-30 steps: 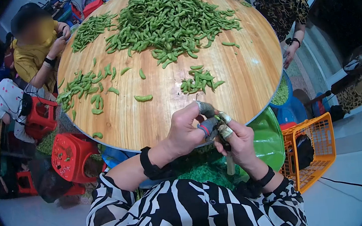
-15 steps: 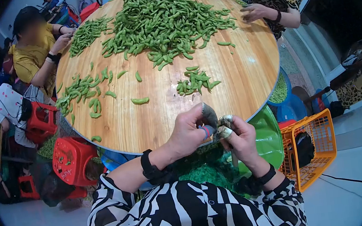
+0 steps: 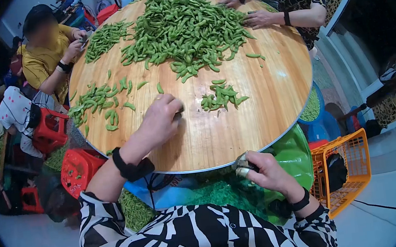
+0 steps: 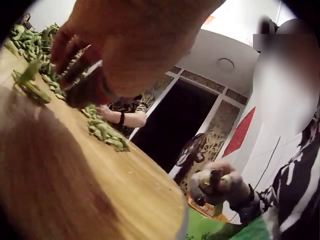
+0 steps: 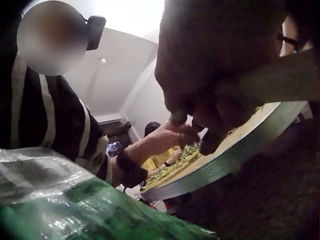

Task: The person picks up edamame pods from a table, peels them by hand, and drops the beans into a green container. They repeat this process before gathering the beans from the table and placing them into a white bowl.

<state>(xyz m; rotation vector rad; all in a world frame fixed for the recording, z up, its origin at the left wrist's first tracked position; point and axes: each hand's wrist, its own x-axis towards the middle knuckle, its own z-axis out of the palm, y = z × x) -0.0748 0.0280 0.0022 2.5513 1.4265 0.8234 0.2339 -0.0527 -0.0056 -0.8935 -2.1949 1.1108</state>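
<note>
Out over the near half of a round wooden table (image 3: 256,121), smooth yellow grain with a thin metallic-looking rim (image 3: 198,170), the left hand (image 3: 159,119) was angled low with its fingers bent, a bit blurry, so I honestly couldn't tell if it was gripping anything. The right hand (image 3: 262,170) was just off the edge, fingers curled in with pale wraps (image 3: 243,171) on some of them, and I couldn't make out what it held, if anything. Green pods (image 3: 183,32), bumpy little crescents, made a big heap at the far middle, plus a small pile (image 3: 223,96) nearer and a loose scatter (image 3: 97,98) off left. Shiny green plastic (image 3: 293,156) sagged beside an orange lattice crate (image 3: 339,142)
</note>
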